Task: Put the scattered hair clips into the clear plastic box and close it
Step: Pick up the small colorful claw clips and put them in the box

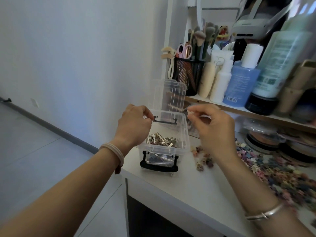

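Clear plastic box (177, 134) was seen near the front-left corner of the white tabletop (179, 189), lid (168, 94) raised upright at the rear, black latch (159, 165) hanging at the front wall. Metal hair clips (161, 140) were heaped inside. Left hand (135, 124) was held over the box's left rear rim, w/ thumb and forefinger pinched at the end of the rear black latch (165, 120). Right hand (216, 129) was raised just right of the box, grip closed on a small pale clip (189, 112) between fingertips. Scattered coloured clips (204, 158) lay on the tabletop to the right of the box, approx. below the right hand, w/ a denser spread (280, 175) further right. Shelf (239, 106) behind carried bottles and a mesh brush cup (188, 76).
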Available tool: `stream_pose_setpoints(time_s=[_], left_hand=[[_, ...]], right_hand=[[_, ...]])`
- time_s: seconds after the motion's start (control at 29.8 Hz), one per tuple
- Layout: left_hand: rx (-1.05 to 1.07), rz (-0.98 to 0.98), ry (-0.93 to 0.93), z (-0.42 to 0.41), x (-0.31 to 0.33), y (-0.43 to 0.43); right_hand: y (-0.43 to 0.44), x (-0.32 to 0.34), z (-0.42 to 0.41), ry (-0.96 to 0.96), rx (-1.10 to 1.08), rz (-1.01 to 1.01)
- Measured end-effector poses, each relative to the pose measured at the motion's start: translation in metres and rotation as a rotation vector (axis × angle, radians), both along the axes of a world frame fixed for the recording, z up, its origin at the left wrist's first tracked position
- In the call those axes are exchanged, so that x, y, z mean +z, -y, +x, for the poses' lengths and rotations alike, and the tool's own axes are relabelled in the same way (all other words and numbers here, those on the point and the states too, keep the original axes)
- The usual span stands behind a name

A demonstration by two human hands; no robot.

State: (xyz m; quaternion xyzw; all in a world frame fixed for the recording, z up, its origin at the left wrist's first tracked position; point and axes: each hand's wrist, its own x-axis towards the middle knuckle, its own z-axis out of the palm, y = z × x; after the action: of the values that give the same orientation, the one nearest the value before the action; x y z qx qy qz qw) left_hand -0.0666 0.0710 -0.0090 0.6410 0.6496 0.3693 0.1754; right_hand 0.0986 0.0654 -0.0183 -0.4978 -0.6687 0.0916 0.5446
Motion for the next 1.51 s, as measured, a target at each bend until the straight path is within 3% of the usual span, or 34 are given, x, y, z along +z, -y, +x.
stream_pose_setpoints(time_s=[0.07,0.13,0.3,0.47,0.54,0.77,0.84,0.91,1.01,1.11,1.21,1.34,1.41,1.51], left_hand=[[-0.004,0.003,0.001,0.0,0.0,0.0],[-0.006,0.009,-0.002,-0.001,-0.001,0.0],[-0.009,0.016,0.001,-0.001,-0.001,-0.001],[-0.006,0.01,0.002,0.0,0.0,0.0],[-0.006,0.006,0.007,0.0,0.0,0.001],[-0.002,-0.005,0.011,0.0,0.001,0.001],[0.0,-0.009,0.008,0.0,0.001,0.002],[0.0,-0.013,0.007,0.001,0.001,0.002],[0.001,-0.012,0.02,0.0,0.001,0.002],[0.0,-0.014,0.025,0.0,0.001,0.002],[-0.003,-0.009,0.022,0.0,0.0,0.001],[-0.006,-0.002,0.03,-0.001,-0.001,-0.001],[-0.007,0.001,0.049,-0.001,-0.002,-0.002],[0.0,0.002,0.064,-0.001,-0.003,-0.003]], right_hand=[[0.005,0.005,-0.008,0.011,0.085,-0.039],[0.005,0.005,-0.008,0.149,0.111,-0.18],[-0.002,0.0,0.019,0.186,-0.042,-0.364],[-0.003,-0.013,0.024,0.678,0.105,-0.689],[-0.004,-0.017,0.019,0.778,0.108,-0.659],[-0.006,-0.022,0.018,0.73,0.089,-0.518],[-0.007,-0.018,0.019,0.541,-0.049,-0.367],[-0.004,-0.008,0.017,0.22,-0.093,-0.148],[0.004,0.004,0.007,0.023,0.142,-0.063],[0.003,0.003,0.005,0.128,0.213,-0.185],[-0.003,0.002,0.02,0.187,0.048,-0.323],[-0.007,-0.009,0.033,0.603,-0.019,-0.653],[-0.007,-0.013,0.032,0.729,0.012,-0.683],[-0.006,-0.015,0.027,0.764,0.068,-0.645]])
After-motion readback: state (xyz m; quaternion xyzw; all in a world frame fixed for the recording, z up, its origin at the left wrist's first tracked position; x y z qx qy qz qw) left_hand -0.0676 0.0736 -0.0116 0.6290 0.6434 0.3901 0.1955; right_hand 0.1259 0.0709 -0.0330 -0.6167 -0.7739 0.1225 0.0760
